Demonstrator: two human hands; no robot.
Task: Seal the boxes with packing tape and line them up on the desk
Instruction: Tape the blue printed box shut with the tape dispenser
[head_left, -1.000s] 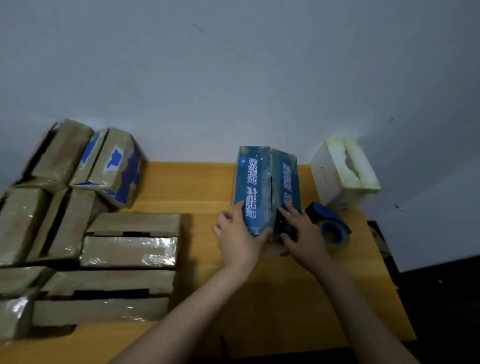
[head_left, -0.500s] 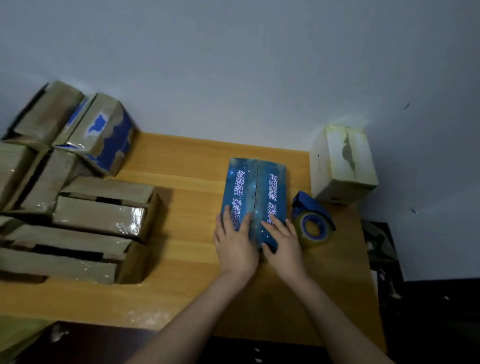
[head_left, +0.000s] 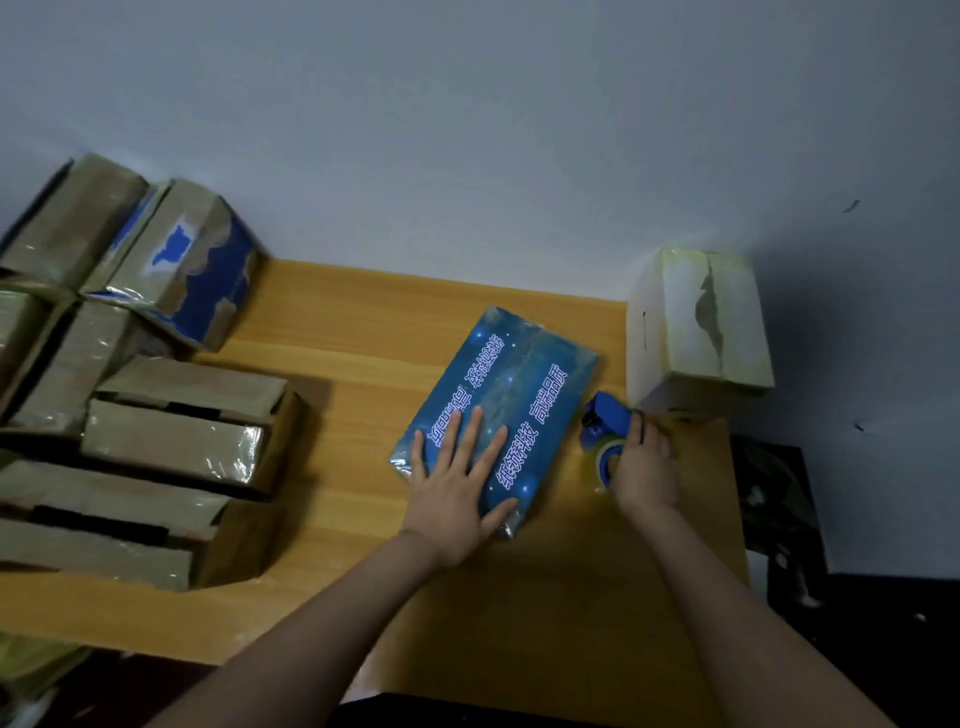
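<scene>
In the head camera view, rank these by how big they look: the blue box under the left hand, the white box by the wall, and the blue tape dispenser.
Largest to smallest, as they appear:
1. Blue box, flat under the left hand.
2. White box, somewhat smaller; it sits farther back, so the true gap is uncertain.
3. Tape dispenser, clearly smallest, partly covered by the right hand.

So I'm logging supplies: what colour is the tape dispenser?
Blue, holding a yellowish roll; the tape dispenser shows in the head view, under the right hand.

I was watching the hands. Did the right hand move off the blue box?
Yes. The right hand left the blue box and went right, onto the tape dispenser beside the white box.
</scene>
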